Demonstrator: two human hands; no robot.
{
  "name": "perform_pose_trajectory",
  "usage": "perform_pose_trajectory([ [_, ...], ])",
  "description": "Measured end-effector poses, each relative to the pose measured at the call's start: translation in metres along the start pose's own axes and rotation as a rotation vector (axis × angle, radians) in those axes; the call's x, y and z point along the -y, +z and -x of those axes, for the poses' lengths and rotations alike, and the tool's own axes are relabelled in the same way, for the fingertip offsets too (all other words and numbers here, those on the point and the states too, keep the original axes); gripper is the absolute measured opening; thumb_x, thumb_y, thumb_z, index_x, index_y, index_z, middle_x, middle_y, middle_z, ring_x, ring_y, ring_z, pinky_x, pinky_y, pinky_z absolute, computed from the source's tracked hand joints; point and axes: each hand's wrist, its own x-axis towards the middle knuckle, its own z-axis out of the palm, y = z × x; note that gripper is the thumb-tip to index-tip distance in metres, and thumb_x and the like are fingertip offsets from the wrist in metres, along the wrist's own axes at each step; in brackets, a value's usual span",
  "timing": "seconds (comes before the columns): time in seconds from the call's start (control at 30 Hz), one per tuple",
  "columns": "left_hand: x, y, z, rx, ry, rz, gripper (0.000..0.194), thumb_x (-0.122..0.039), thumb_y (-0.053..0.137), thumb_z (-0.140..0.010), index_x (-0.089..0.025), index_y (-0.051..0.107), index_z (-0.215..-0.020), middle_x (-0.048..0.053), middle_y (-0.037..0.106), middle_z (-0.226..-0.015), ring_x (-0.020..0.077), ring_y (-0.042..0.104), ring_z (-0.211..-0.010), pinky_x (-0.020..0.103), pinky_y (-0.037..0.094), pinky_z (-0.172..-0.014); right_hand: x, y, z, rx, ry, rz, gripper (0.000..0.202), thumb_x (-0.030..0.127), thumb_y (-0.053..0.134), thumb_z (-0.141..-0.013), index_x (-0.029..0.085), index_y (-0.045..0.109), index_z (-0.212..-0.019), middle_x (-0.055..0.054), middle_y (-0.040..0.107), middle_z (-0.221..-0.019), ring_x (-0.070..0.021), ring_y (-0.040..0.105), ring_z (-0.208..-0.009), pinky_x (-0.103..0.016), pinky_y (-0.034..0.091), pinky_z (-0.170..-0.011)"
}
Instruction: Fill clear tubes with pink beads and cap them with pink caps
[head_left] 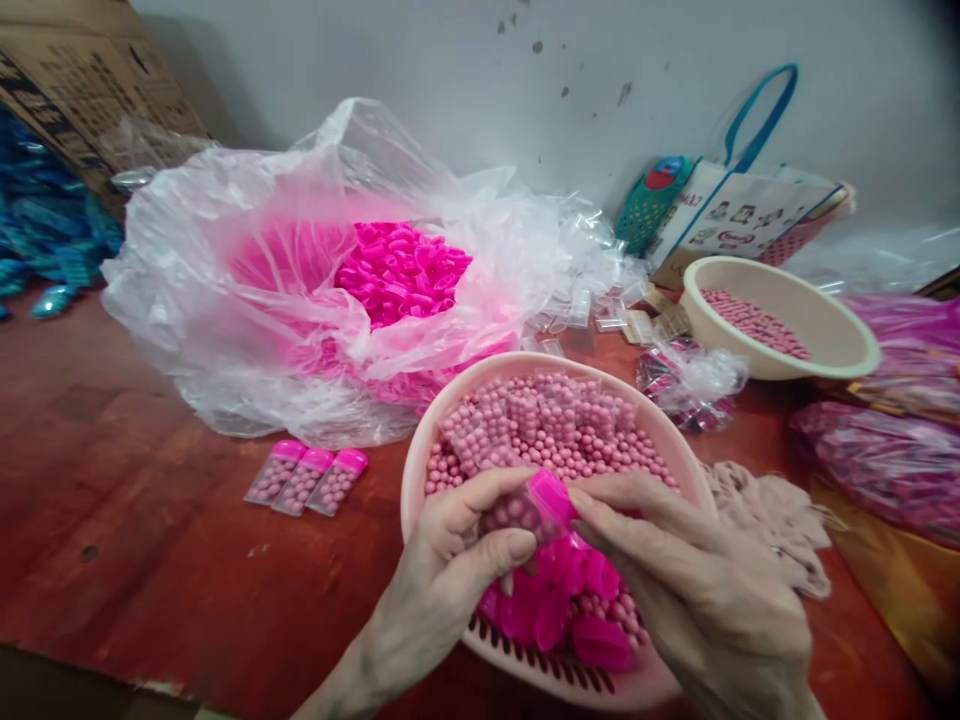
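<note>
Over a pale pink basket (416,470) filled with pink beads (559,458), my left hand (450,560) pinches a small clear container (511,512) of pink beads. My right hand (690,570) has its fingers on the bright pink cap (551,498) at the container's top end; whether the cap is fully seated I cannot tell. Loose pink caps (551,600) lie on the beads under my hands. Several bead-filled clear containers (566,405) without caps rest at the basket's far side. To the left, three capped containers (305,478) lie side by side on the red table (187,560).
Behind the basket spreads a large plastic bag (187,240) of pink caps (405,270). Clear empty containers (581,305) are heaped beside it. At right stand a cream bowl (847,350) with beads, a tote bag (742,215) and wrapped bundles (892,460). A cloth (776,520) lies beside the basket.
</note>
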Motion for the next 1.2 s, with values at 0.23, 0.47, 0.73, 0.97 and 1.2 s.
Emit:
perform_pose_trajectory([
  [0.23, 0.003, 0.009, 0.003, -0.031, -0.049, -0.068, 0.038, -0.028, 0.061, -0.082, -0.028, 0.055, -0.12, -0.002, 0.059, -0.082, 0.0098, 0.054, -0.075, 0.017, 0.045, -0.067, 0.001, 0.0, 0.0, -0.031, -0.072, 0.201, 0.033, 0.002, 0.056, -0.078, 0.018, 0.065, -0.105, -0.008, 0.07, -0.096, -0.0163, 0.066, -0.085, -0.024, 0.057, -0.075],
  [0.47, -0.006, 0.013, 0.006, 0.01, -0.099, -0.098, 0.035, -0.029, 0.057, -0.085, -0.025, 0.054, -0.12, -0.005, 0.052, -0.065, 0.0055, 0.047, -0.055, 0.016, 0.04, -0.052, -0.002, 0.001, -0.007, 0.001, 0.057, -0.059, 0.033, -0.001, 0.058, -0.075, 0.02, 0.067, -0.098, -0.004, 0.07, -0.082, -0.0127, 0.067, -0.073, -0.019, 0.057, -0.061],
  [0.73, -0.003, 0.012, 0.007, 0.006, -0.181, -0.058, 0.041, -0.032, 0.059, -0.083, -0.023, 0.054, -0.122, -0.005, 0.05, -0.062, 0.005, 0.044, -0.047, 0.015, 0.036, -0.041, -0.005, 0.001, -0.006, 0.045, 0.076, -0.155, 0.035, -0.004, 0.058, -0.074, 0.019, 0.068, -0.098, -0.005, 0.069, -0.081, -0.0127, 0.067, -0.072, -0.018, 0.057, -0.061],
  [0.97, -0.005, 0.02, 0.008, -0.091, -0.105, -0.02, 0.043, -0.032, 0.055, -0.086, -0.028, 0.047, -0.128, -0.001, 0.057, -0.082, 0.0056, 0.047, -0.056, 0.014, 0.039, -0.048, 0.004, 0.012, 0.005, 0.01, 0.096, 0.049, 0.043, 0.024, 0.07, -0.074, 0.016, 0.058, -0.114, -0.01, 0.067, -0.097, -0.0211, 0.065, -0.091, -0.031, 0.057, -0.075],
  [1.2, -0.003, 0.031, 0.008, -0.167, -0.032, 0.051, 0.027, -0.026, 0.055, -0.086, -0.028, 0.054, -0.113, -0.002, 0.055, -0.084, 0.0086, 0.05, -0.075, 0.015, 0.043, -0.071, 0.009, 0.033, 0.015, -0.146, -0.057, 0.431, 0.054, 0.041, 0.065, -0.072, 0.005, 0.054, -0.111, -0.018, 0.069, -0.092, -0.029, 0.065, -0.089, -0.042, 0.054, -0.08],
])
